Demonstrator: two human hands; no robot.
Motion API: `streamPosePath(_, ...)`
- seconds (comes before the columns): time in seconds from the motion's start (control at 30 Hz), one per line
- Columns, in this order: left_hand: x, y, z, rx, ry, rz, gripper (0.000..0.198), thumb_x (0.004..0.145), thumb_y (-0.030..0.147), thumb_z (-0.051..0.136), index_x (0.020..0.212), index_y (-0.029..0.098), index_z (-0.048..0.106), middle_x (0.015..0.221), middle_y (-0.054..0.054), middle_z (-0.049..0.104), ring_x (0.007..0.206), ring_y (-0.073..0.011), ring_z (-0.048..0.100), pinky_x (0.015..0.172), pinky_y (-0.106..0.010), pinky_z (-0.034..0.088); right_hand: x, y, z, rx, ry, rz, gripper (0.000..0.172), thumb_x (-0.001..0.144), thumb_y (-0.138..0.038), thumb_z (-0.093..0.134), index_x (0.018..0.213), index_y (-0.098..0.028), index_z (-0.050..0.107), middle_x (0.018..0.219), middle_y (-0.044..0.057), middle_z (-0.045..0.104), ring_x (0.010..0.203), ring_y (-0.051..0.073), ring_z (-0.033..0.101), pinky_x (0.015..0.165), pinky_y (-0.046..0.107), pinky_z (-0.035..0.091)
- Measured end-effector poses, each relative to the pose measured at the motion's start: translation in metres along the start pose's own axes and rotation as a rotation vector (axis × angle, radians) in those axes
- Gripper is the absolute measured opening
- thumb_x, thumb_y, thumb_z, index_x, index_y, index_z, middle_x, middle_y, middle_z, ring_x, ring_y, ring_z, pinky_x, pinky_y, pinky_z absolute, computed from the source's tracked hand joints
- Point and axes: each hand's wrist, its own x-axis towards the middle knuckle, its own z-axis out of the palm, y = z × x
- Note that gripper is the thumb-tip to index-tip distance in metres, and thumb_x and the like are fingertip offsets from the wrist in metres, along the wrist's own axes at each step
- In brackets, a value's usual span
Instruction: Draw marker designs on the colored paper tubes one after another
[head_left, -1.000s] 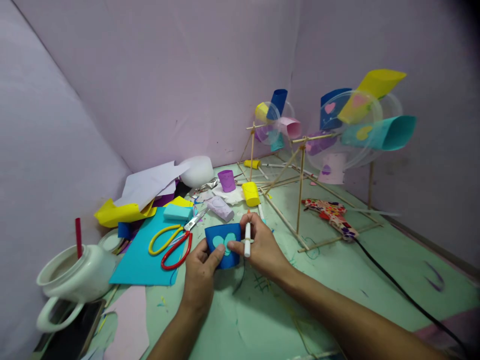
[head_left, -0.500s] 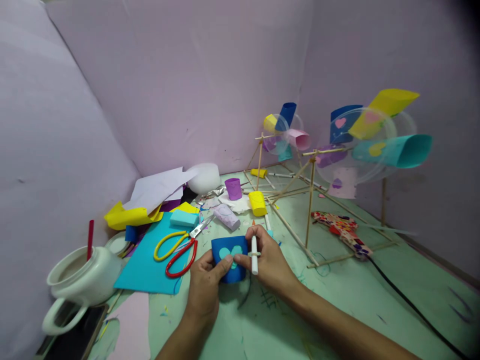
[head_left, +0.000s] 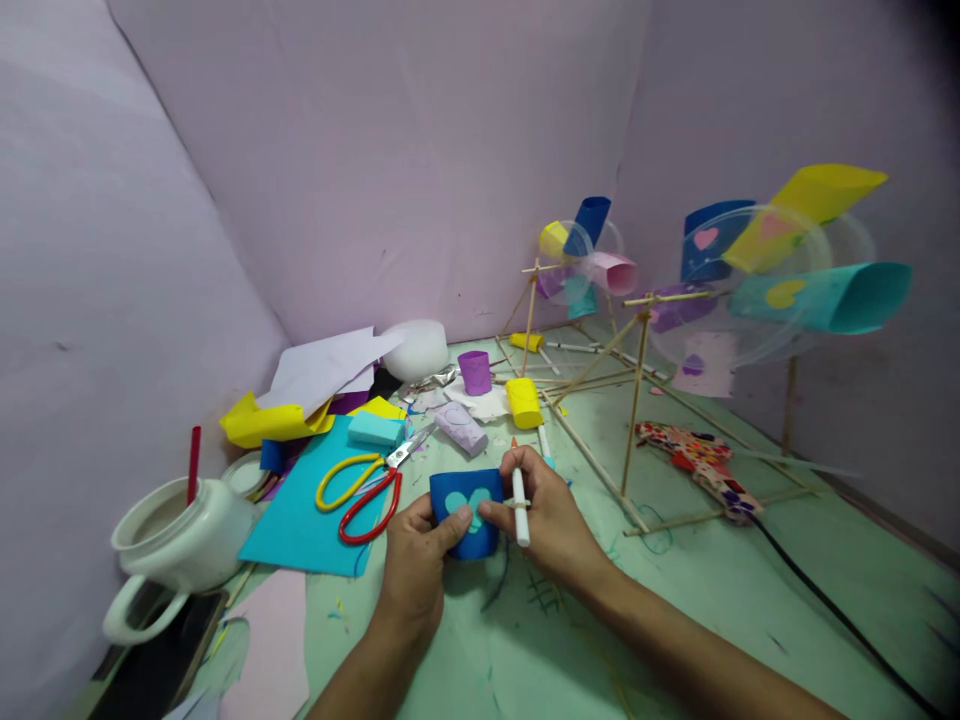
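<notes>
blue tube (head_left: 476,543): matt paper | scissor blades (head_left: 409,450): shiny metal | pot (head_left: 210,535): smooth, glossy

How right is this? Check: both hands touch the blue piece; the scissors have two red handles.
Not two red: the head view shows the scissors with one red handle, one yellow. The left hand and right hand touch the blue piece.

Lettering, labels, brands, numbers: none legible. Worktop (head_left: 712,580), near part: dark hand-drawn crossed lines (head_left: 544,594), resembling a hash sign.
</notes>
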Motion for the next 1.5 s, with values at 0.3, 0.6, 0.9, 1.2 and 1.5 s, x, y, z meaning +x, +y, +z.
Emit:
streamPosePath(0.3,0.005,-0.005,-0.003,0.026,-0.009,0.007,0.031,0.052,0.026,0.081,0.078,0.012,0.072,0.065,-0.003,0.067,0.062,-0.0175,0.062,0.064,-0.03,0.05,0.002,0.004,0.0,-0.05,0.004,0.031,0.031,0.061,-0.02,0.069,0.075,-0.022,0.041,0.059,-0.008,0.041,0.052,0.01,0.04,0.048,0.021,0.034)
streamPosePath(0.6,0.008,-0.005,-0.004,0.019,0.039,-0.049,0.034,0.049,0.025,0.083,0.079,0.013,0.073,0.064,-0.003,0.069,0.063,-0.0173,0.062,0.07,-0.034,0.051,0.009,-0.019,-0.032,0.155,0.271,-0.162,0.036,0.085,-0.05,0.051,0.095,-0.018,0.063,0.063,0.001,0.061,0.059,0.015,0.059,0.06,0.028,0.049)
streamPosePath(0.9,0.008,-0.005,0.0,0.078,0.028,-0.043,0.033,0.05,0.026,0.082,0.079,0.013,0.072,0.063,-0.002,0.069,0.058,-0.0158,0.06,0.062,-0.03,0.05,0.0,-0.007,-0.018,0.05,0.028,-0.3,0.029,0.087,-0.039,0.052,0.076,-0.015,0.064,0.058,0.001,0.06,0.05,0.01,0.054,0.047,0.021,0.044)
streamPosePath(1.2,0.008,-0.006,0.001,0.103,0.007,-0.057,0.038,0.051,0.027,0.082,0.085,0.012,0.073,0.066,-0.004,0.07,0.059,-0.0156,0.059,0.065,-0.032,0.05,0.002,0.007,-0.017,-0.173,-0.023,-0.352,0.026,0.088,-0.034,0.05,0.077,-0.015,0.064,0.065,0.004,0.065,0.055,0.013,0.058,0.052,0.023,0.047)
streamPosePath(1.5,0.008,-0.008,0.001,0.121,0.01,-0.036,0.037,0.051,0.027,0.081,0.083,0.011,0.073,0.066,-0.004,0.07,0.062,-0.0169,0.061,0.063,-0.029,0.05,0.002,0.008,-0.016,-0.278,-0.028,-0.453,0.024,0.089,-0.03,0.049,0.079,-0.015,0.064,0.066,0.004,0.064,0.055,0.013,0.058,0.053,0.023,0.046)
